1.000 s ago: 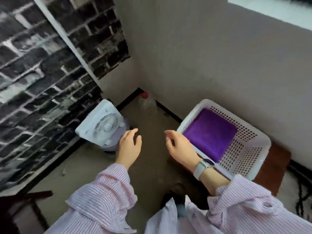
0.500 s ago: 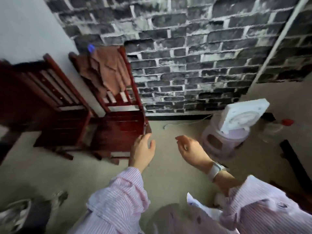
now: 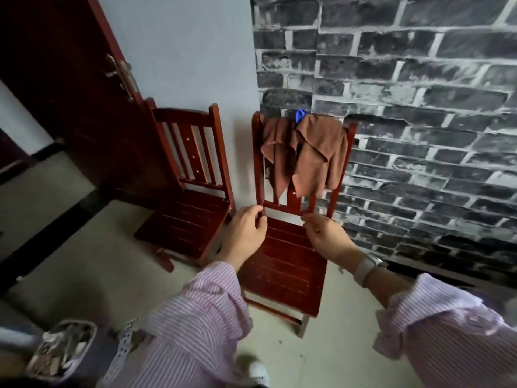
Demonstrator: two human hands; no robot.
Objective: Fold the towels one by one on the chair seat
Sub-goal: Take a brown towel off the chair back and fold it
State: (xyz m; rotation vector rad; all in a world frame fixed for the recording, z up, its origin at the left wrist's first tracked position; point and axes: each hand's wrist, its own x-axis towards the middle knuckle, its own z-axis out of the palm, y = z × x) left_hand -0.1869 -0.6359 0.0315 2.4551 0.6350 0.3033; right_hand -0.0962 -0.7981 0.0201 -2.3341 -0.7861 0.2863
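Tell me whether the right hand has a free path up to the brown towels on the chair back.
Probably yes. The right hand hangs empty over the seat, below the brown towels draped on the chair back; nothing lies between them.

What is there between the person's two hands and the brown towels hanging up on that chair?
In the head view, only the chair's bare back slats separate the left hand and right hand from the brown towels above them.

Towels [image 3: 305, 152] on right chair [image 3: 282, 264] back, second chair [image 3: 190, 219] left, hands before seat
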